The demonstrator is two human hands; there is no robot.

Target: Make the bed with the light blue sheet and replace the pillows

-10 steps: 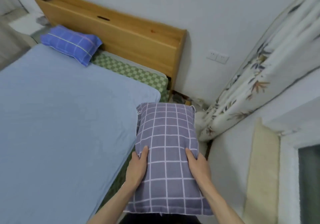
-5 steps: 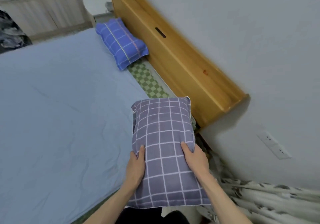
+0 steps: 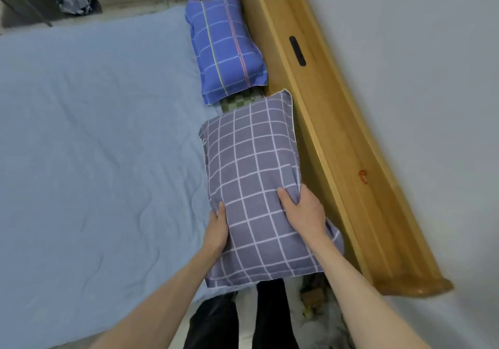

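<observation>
1. A grey-purple checked pillow (image 3: 251,186) is held between both hands at the head of the bed, its long side running away from the person. Its far right corner appears to touch the headboard; whether it already rests fully on the bed cannot be told.
2. The left hand (image 3: 217,230) grips the pillow's left edge, thumb on top and fingers hidden beneath.
3. The right hand (image 3: 303,209) grips the right edge, thumb pressed into the top and fingers curled round the side.
4. Just beyond the held pillow lies a bright blue checked pillow (image 3: 226,49), already in place against the headboard.
5. Between the two pillows a small patch of green checked fabric (image 3: 240,103) shows.
6. Left of the hands, the light blue sheet (image 3: 94,146) covers the bed, spread fairly flat with soft wrinkles.
7. Right of the hands runs the wooden headboard (image 3: 324,132), against a pale wall (image 3: 418,78).
8. Judging progress: the sheet looks laid and one pillow replaced. What seems left is setting down and releasing this second pillow, perhaps also covering the green patch.
</observation>
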